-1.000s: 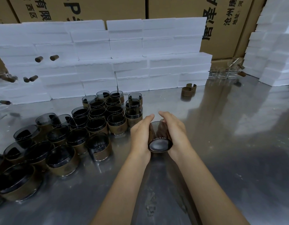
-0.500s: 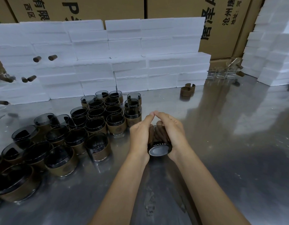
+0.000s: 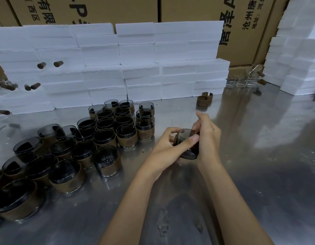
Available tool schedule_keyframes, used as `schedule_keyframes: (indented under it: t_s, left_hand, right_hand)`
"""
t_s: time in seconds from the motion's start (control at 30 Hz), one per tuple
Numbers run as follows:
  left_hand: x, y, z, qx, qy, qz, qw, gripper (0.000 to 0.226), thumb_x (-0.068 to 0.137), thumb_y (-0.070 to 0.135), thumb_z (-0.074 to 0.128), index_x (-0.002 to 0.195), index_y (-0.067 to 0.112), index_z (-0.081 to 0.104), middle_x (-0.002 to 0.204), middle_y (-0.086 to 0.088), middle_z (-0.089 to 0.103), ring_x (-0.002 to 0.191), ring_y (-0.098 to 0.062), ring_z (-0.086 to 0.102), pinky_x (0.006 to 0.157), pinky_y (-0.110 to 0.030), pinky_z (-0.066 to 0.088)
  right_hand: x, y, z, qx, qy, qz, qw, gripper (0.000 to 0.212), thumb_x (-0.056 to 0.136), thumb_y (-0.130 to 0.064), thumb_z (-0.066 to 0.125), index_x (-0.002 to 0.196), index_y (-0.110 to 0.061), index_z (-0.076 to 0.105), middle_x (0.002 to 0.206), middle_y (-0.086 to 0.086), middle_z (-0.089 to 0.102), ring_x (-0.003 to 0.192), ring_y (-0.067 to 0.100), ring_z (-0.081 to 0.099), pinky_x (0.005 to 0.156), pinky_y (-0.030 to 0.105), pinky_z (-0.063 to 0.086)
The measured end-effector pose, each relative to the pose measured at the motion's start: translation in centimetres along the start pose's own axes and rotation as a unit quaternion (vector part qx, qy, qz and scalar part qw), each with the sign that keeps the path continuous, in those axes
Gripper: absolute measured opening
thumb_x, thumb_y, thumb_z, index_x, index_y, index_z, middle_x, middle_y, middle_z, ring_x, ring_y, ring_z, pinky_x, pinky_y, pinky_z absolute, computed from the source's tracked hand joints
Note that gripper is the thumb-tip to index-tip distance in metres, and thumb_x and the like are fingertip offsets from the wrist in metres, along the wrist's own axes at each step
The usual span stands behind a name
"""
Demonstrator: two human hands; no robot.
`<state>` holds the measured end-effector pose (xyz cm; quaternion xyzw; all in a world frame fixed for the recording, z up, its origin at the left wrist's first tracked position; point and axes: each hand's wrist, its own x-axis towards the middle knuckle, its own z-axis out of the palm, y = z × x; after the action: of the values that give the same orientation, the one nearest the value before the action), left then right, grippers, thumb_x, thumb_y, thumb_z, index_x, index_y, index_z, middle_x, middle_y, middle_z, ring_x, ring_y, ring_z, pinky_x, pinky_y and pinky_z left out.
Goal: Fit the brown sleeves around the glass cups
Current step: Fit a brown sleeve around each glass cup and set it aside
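We hold one smoked glass cup [image 3: 186, 138] just above the steel worktop [image 3: 259, 156], tilted, its mouth turned up and away from us. Our left hand [image 3: 168, 147] grips it from the left, the thumb lying across the near side of the rim. Our right hand [image 3: 207, 138] clasps it from the right, fingers curled round the far side. A dark brown sleeve [image 3: 193, 150] shows low on the cup between our palms; how far round it reaches we cannot tell.

To the left stands a crowd of finished cups [image 3: 107, 138], each smoked glass wrapped in a brown band, running from near our hands out to the left edge. Some bands carry a small round embossed mark, too faint to read. Two loose sleeves [image 3: 204, 99] stand curled and open at the foot of the foam blocks [image 3: 135, 68], well apart from our hands. Clear bare glasses [image 3: 241, 82] sit at the far right of the blocks, near a second foam stack [image 3: 294, 59].

A few short brown cylinders [image 3: 58, 63] stand out against the foam wall at the left.

Behind the foam rise cartons [image 3: 188, 9] with black print. On the right carton we read "唐泽", then smaller "沧州" and "地址: 河北", the rest cut off. On the left carton we read "有限", "西区" in brackets, and a large "P".
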<state>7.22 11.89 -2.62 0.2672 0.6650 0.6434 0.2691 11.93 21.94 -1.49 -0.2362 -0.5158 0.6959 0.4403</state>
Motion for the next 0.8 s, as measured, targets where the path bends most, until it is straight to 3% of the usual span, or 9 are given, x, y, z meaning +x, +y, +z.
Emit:
schedule_keyframes:
  t_s: [0.07, 0.13, 0.27, 0.37, 0.43, 0.5, 0.6, 0.7, 0.8]
  left_hand:
    - [0.1, 0.2, -0.3, -0.022, 0.047, 0.009, 0.999, 0.068, 0.058, 0.053, 0.089, 0.117, 0.032, 0.062, 0.111, -0.003, 0.072, 0.091, -0.012, 0.073, 0.066, -0.023, 0.053]
    - [0.4, 0.1, -0.7, -0.061, 0.098, 0.027, 0.993, 0.065, 0.063, 0.038, 0.091, 0.120, 0.028, 0.061, 0.116, -0.003, 0.071, 0.101, -0.014, 0.072, 0.073, -0.022, 0.055]
    - [1.2, -0.4, -1.8, -0.139, 0.164, 0.038, 0.976, 0.054, 0.084, 0.004, 0.081, 0.129, 0.015, 0.054, 0.124, -0.009, 0.068, 0.118, -0.025, 0.067, 0.103, -0.046, 0.055]
    - [1.3, -0.9, -2.3, -0.101, 0.175, 0.051, 0.978, 0.056, 0.084, -0.003, 0.076, 0.128, 0.019, 0.051, 0.125, -0.004, 0.064, 0.120, -0.018, 0.064, 0.101, -0.035, 0.056]
    - [1.3, -1.0, -2.6, -0.064, 0.180, 0.059, 0.980, 0.056, 0.082, -0.007, 0.074, 0.122, 0.024, 0.052, 0.123, 0.001, 0.063, 0.116, -0.012, 0.062, 0.089, -0.024, 0.056]
    - [1.3, -1.0, -2.8, -0.021, 0.189, 0.061, 0.980, 0.054, 0.080, -0.004, 0.075, 0.118, 0.026, 0.051, 0.117, 0.006, 0.063, 0.114, -0.011, 0.062, 0.085, -0.023, 0.055]
    - [1.2, -1.1, -2.9, 0.111, 0.236, 0.054, 0.964, 0.050, 0.080, 0.015, 0.080, 0.120, 0.025, 0.053, 0.116, 0.010, 0.059, 0.120, -0.012, 0.056, 0.090, -0.023, 0.049]
    - [1.1, -1.4, -3.0, 0.262, 0.281, 0.032, 0.923, 0.060, 0.082, 0.034, 0.079, 0.133, 0.020, 0.052, 0.133, 0.000, 0.046, 0.133, -0.019, 0.038, 0.107, -0.035, 0.040]
    - [1.1, -1.6, -2.9, 0.255, 0.303, 0.029, 0.918, 0.072, 0.086, 0.036, 0.076, 0.145, 0.019, 0.040, 0.140, -0.003, 0.042, 0.138, -0.021, 0.033, 0.106, -0.035, 0.037]
  right_hand:
    - [0.1, 0.1, 0.2, -0.003, -0.027, 0.023, 0.999, 0.035, 0.078, -0.040, 0.065, 0.051, -0.020, 0.054, 0.063, 0.003, 0.052, 0.060, 0.015, 0.050, 0.061, 0.027, 0.044]
    - [0.2, 0.3, 0.4, -0.017, -0.070, 0.039, 0.997, 0.020, 0.075, -0.040, 0.063, 0.066, -0.022, 0.070, 0.078, -0.001, 0.068, 0.077, 0.016, 0.063, 0.072, 0.030, 0.050]
    - [0.0, 0.9, 0.7, -0.064, -0.169, 0.082, 0.980, 0.038, 0.077, -0.035, 0.063, 0.110, -0.021, 0.073, 0.109, 0.000, 0.073, 0.107, 0.016, 0.068, 0.083, 0.029, 0.054]
    - [-0.4, 1.5, 0.9, -0.109, -0.201, 0.048, 0.972, 0.030, 0.093, -0.008, 0.067, 0.121, -0.019, 0.068, 0.119, 0.002, 0.070, 0.109, 0.011, 0.067, 0.093, 0.025, 0.055]
    - [-0.5, 1.8, 1.0, -0.129, -0.206, 0.019, 0.970, 0.037, 0.094, 0.001, 0.063, 0.125, -0.018, 0.066, 0.126, 0.004, 0.068, 0.114, 0.008, 0.066, 0.095, 0.019, 0.052]
    - [-0.6, 2.0, 1.0, -0.139, -0.212, 0.011, 0.967, 0.040, 0.093, 0.006, 0.060, 0.125, -0.018, 0.065, 0.127, 0.006, 0.068, 0.118, 0.012, 0.064, 0.098, 0.018, 0.051]
    - [-0.8, 2.4, 1.4, -0.151, -0.224, 0.006, 0.963, 0.041, 0.095, 0.011, 0.053, 0.123, -0.016, 0.063, 0.125, 0.009, 0.068, 0.112, 0.011, 0.065, 0.086, 0.011, 0.050]
    - [-0.8, 2.9, 1.8, -0.160, -0.226, 0.004, 0.961, 0.040, 0.097, 0.012, 0.050, 0.126, -0.011, 0.063, 0.123, 0.004, 0.067, 0.105, -0.004, 0.063, 0.083, 0.007, 0.047]
    - [-0.7, 3.5, 2.1, -0.160, -0.241, 0.008, 0.957, 0.039, 0.099, 0.011, 0.048, 0.132, -0.007, 0.061, 0.119, -0.008, 0.065, 0.100, -0.021, 0.060, 0.084, 0.003, 0.045]
